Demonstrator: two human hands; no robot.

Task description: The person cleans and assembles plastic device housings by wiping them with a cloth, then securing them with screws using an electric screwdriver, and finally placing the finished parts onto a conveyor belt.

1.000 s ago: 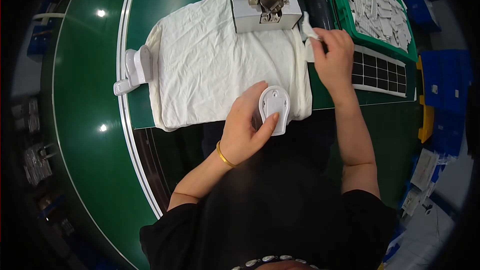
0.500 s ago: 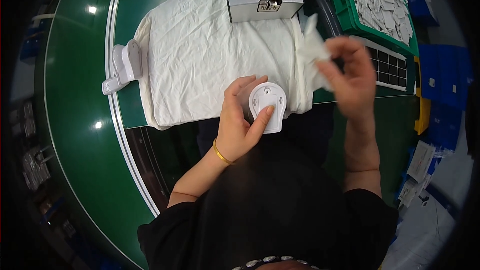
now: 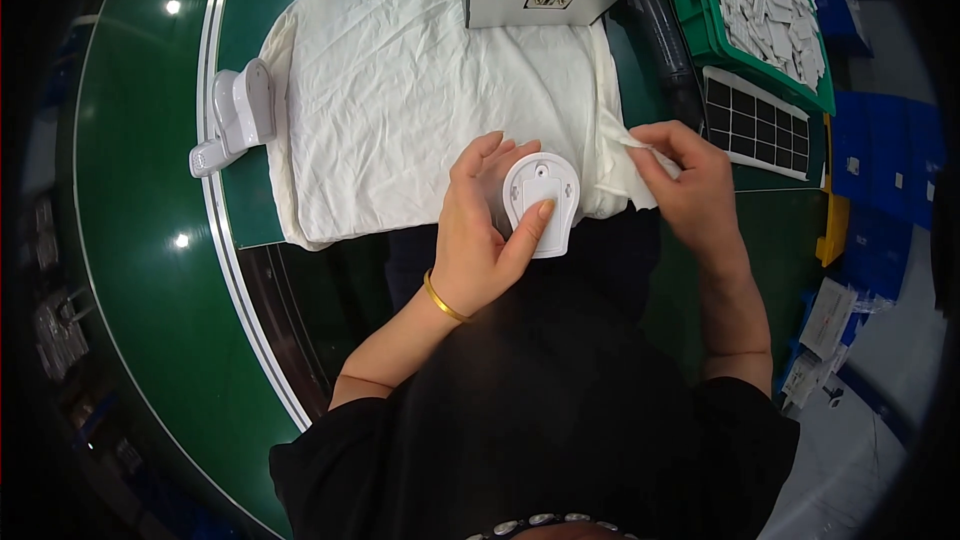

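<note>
Okay, glossy white plastic pieces (image 3: 245,105) at 10 o'clock in view, beside white cloth (image 3: 400,120) on green counter (image 3: 245,208). Left hand (image 3: 475,225) holds rounded white plastic part (image 3: 541,188) near center, flat face up. Right hand (image 3: 692,185), 3 o'clock from that part, pinches limp white sheet (image 3: 628,178). Green bin (image 3: 690,0) of white pieces (image 3: 765,20) at 2 o'clock.

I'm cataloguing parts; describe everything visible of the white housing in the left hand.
The white housing looks plastic, its far end rounded, near end straight. Its visible side has a rim, inset panel, hole and two cutouts. The left hand holds it by the near edge of the white cloth, thumb on the panel.
</note>
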